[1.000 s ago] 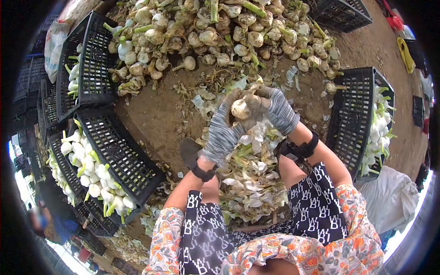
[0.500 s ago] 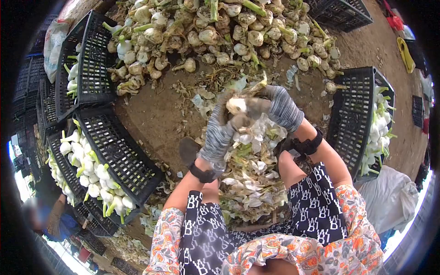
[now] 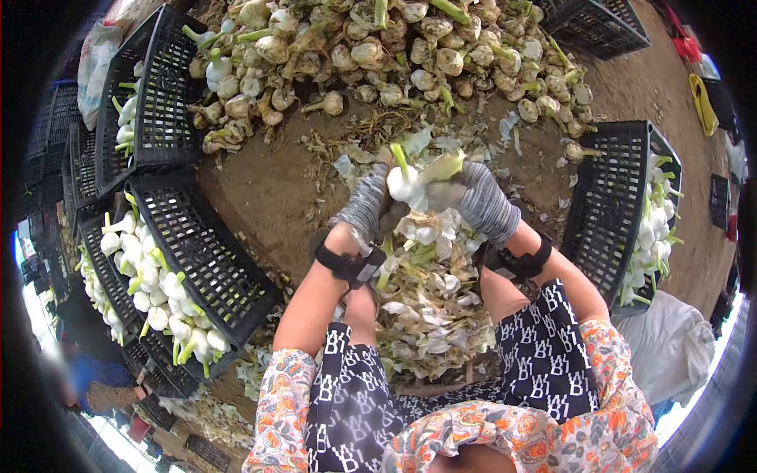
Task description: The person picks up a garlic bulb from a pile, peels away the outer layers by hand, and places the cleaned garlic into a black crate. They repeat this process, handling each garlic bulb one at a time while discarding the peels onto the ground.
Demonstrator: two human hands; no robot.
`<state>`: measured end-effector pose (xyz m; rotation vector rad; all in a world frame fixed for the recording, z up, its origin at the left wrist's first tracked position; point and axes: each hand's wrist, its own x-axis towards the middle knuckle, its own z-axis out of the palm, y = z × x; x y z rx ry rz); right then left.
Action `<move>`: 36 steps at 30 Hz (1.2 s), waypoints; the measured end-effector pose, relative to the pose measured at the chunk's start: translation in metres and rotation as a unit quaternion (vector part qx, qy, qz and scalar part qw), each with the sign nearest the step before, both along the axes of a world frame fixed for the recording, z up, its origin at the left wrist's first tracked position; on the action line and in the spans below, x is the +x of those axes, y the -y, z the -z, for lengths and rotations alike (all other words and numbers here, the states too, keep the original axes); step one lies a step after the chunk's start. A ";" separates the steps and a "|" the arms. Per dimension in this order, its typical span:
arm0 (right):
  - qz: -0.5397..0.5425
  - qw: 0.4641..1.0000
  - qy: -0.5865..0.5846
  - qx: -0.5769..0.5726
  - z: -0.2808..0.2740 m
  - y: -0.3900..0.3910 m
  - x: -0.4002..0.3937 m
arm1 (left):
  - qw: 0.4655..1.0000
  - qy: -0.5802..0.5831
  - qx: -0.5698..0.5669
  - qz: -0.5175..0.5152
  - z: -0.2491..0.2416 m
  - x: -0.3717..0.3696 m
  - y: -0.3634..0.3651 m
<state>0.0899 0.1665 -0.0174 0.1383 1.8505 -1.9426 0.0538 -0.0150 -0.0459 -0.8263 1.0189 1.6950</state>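
Observation:
A white garlic bulb (image 3: pixel 404 186) with a short green stem pointing up sits between my two gloved hands. My left hand (image 3: pixel 369 203), in a grey striped glove, is wrapped round its left side. On the right, my right hand (image 3: pixel 478 199), also gloved, has its fingers closed on a strip of peeled pale-green husk (image 3: pixel 441 167) beside the bulb; its fingertips are blurred. Below the hands lies a heap of peeled garlic skins (image 3: pixel 430 303) between my knees.
Unpeeled garlic (image 3: pixel 371 54) is piled ahead. Black crates of white garlic stand at the left (image 3: pixel 206 256), upper left (image 3: pixel 167 98) and right (image 3: pixel 605 209). Another black crate (image 3: pixel 595 24) is at the upper right. A person in blue (image 3: pixel 110 374) is at the lower left.
The bulb now shows a clean white surface and an upright green stem. Husk has come away to its right, in my right hand. My left forearm has shifted slightly left.

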 end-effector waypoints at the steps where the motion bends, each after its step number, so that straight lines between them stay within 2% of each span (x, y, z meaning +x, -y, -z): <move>1: 0.015 1.000 0.019 -0.014 0.002 -0.001 -0.002 | 0.982 -0.168 -0.082 -0.028 0.025 0.001 0.002; 2: 0.030 0.998 0.039 -0.027 0.004 -0.003 -0.004 | 0.928 -0.330 -0.161 -0.056 0.070 0.004 0.004; 4: 0.060 0.996 0.053 -0.029 0.013 -0.003 -0.004 | 0.867 -0.459 -0.127 -0.147 0.014 0.007 -0.001; 7: 0.041 0.998 -0.032 0.041 0.015 -0.004 -0.001 | 0.738 -0.622 -0.253 0.074 -0.031 0.009 -0.001; 8: 0.039 0.996 -0.064 0.054 0.015 -0.003 0.000 | 0.775 -0.570 -0.245 0.122 -0.023 0.010 -0.002; 10: 0.035 0.988 -0.126 0.081 0.012 0.000 0.002 | 0.833 -0.503 -0.206 0.099 -0.021 0.007 -0.003; 11: 0.046 0.995 -0.078 0.043 0.006 0.000 0.002 | 0.860 -0.468 -0.185 0.087 -0.020 0.006 -0.004; 12: 0.057 0.998 -0.030 0.005 -0.002 0.000 0.002 | 0.848 -0.493 -0.175 0.085 -0.019 0.005 -0.003; 13: 0.066 0.997 0.018 -0.033 -0.006 -0.001 0.001 | 0.871 -0.461 -0.147 0.081 -0.021 0.005 -0.001; 14: 0.033 0.995 -0.069 0.062 0.006 -0.006 0.001 | 0.892 -0.428 -0.120 0.077 -0.025 0.005 0.001; 15: 0.033 0.995 -0.086 0.043 0.006 -0.007 0.000 | 0.911 -0.394 -0.093 0.074 -0.029 0.004 0.003; 16: 0.034 0.994 -0.103 0.023 0.007 -0.006 -0.001 | 0.908 -0.403 -0.080 0.079 -0.026 0.005 0.006; 18: 0.110 0.980 0.032 -0.162 0.006 -0.004 -0.005 | 0.900 -0.436 -0.009 0.021 -0.023 0.010 0.006; 19: 0.160 0.951 0.097 -0.245 0.006 -0.004 -0.008 | 0.892 -0.451 0.028 -0.009 -0.021 0.012 0.006; 21: 0.188 0.860 0.267 -0.392 0.009 -0.014 -0.012 | 0.883 -0.467 0.057 0.005 -0.018 0.011 0.012; 23: 0.173 0.887 0.302 -0.303 0.009 -0.011 -0.011 | 0.876 -0.471 0.101 -0.020 -0.014 0.012 0.013; 25: 0.131 0.916 0.298 -0.236 0.030 -0.013 -0.007 | 0.903 -0.367 0.196 -0.105 -0.012 0.015 0.012; 26: -0.067 0.989 0.114 -0.063 0.031 -0.017 -0.005 | 0.907 -0.312 0.243 -0.144 -0.014 0.015 0.010; 27: -0.188 0.968 -0.106 0.130 0.027 -0.020 -0.004 | 0.904 -0.255 0.289 -0.182 -0.016 0.014 0.009; 28: -0.179 0.980 -0.090 0.017 0.009 -0.019 0.002 | 0.905 -0.355 0.185 -0.141 -0.014 0.014 0.008; 29: -0.189 0.955 -0.229 0.002 0.009 -0.027 0.003 | 0.892 -0.437 0.066 -0.098 -0.012 0.015 0.007; 30: -0.181 0.908 -0.377 -0.007 0.009 -0.035 0.004 | 0.920 -0.297 0.178 -0.183 -0.001 0.015 0.008; 31: -0.155 0.848 -0.506 -0.013 0.010 -0.043 0.005 | 0.911 -0.143 0.282 -0.262 0.006 0.016 0.008; 32: -0.139 0.923 -0.332 -0.134 0.008 -0.055 0.010 | 0.911 -0.129 0.290 -0.264 0.010 0.018 0.009; 33: -0.116 0.951 -0.143 -0.247 0.003 -0.066 0.012 | 0.910 -0.116 0.298 -0.264 0.011 0.017 0.011; 34: -0.088 0.932 0.051 -0.348 -0.006 -0.074 0.012 | 0.908 -0.105 0.306 -0.265 0.012 0.016 0.012; 35: -0.057 0.867 0.245 -0.430 -0.014 -0.079 0.010 | 0.906 -0.092 0.315 -0.266 0.014 0.015 0.014; 36: -0.132 0.947 0.173 -0.234 -0.034 -0.069 -0.002 | 0.903 -0.085 0.324 -0.268 0.015 0.014 0.014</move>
